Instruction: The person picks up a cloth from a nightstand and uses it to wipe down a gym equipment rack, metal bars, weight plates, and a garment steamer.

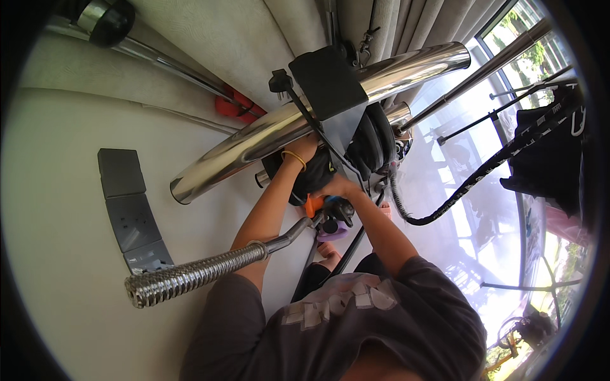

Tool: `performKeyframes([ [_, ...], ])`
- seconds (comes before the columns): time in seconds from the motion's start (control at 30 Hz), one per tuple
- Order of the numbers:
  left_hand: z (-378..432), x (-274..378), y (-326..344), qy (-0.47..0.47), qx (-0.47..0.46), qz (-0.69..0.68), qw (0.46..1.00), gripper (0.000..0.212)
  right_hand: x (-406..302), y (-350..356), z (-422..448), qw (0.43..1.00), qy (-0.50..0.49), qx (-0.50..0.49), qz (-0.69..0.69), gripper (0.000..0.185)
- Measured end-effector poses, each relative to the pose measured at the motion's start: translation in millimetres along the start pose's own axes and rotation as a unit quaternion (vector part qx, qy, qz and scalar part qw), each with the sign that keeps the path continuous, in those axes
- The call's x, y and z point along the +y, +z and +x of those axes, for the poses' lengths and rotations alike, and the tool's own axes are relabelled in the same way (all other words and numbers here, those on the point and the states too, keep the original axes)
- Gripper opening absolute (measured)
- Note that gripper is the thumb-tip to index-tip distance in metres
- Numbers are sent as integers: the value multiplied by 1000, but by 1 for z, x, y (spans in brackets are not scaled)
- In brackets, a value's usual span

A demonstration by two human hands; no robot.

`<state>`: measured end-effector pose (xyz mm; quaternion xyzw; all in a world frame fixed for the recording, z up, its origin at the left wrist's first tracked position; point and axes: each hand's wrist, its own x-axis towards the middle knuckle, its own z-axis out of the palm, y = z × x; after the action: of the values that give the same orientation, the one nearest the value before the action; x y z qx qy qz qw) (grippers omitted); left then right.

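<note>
My left hand [305,146], with a yellow band at the wrist, reaches in under a thick chrome tube [248,143]; its fingers are mostly hidden. It is against a dark bundle-like item [314,174] with a small yellow-green mark, whose kind I cannot tell. My right hand [339,185] touches the lower side of the same item, its fingers partly hidden. An orange piece [313,205] shows just below the right fingers. Under both hands, a bent bar with a coiled metal grip [195,276] points to the lower left, crossing beneath my left forearm in the picture.
A black power plug [280,82] dangles on its cable near a black metal bracket [329,83]. Round black weight plates [374,135] sit behind. Dark flat panels [131,212] lie on the pale floor. A braided black rope [469,183] loops at right. Curtains hang above.
</note>
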<state>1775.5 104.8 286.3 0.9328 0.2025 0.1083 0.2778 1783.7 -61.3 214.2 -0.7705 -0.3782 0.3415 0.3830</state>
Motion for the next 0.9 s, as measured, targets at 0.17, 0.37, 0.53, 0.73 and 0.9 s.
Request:
performKeyframes([
  [0.17,-3,-9,1,59,176,16,983,39,-20,-13,14,829,119,-264,478,60],
  [0.37,-11,10,-7,-77,93,-110,987,38,-10,53,-34,915,71,328,223,41],
  [0.53,-12,-2,-3,-34,143,-122,982,45,15,54,-38,781,166,235,555,53],
  [0.73,2,4,13,-2,97,-138,986,43,74,44,30,845,272,48,459,49],
  [0.9,-28,11,1,37,138,-106,984,46,36,46,34,958,205,193,-54,37],
])
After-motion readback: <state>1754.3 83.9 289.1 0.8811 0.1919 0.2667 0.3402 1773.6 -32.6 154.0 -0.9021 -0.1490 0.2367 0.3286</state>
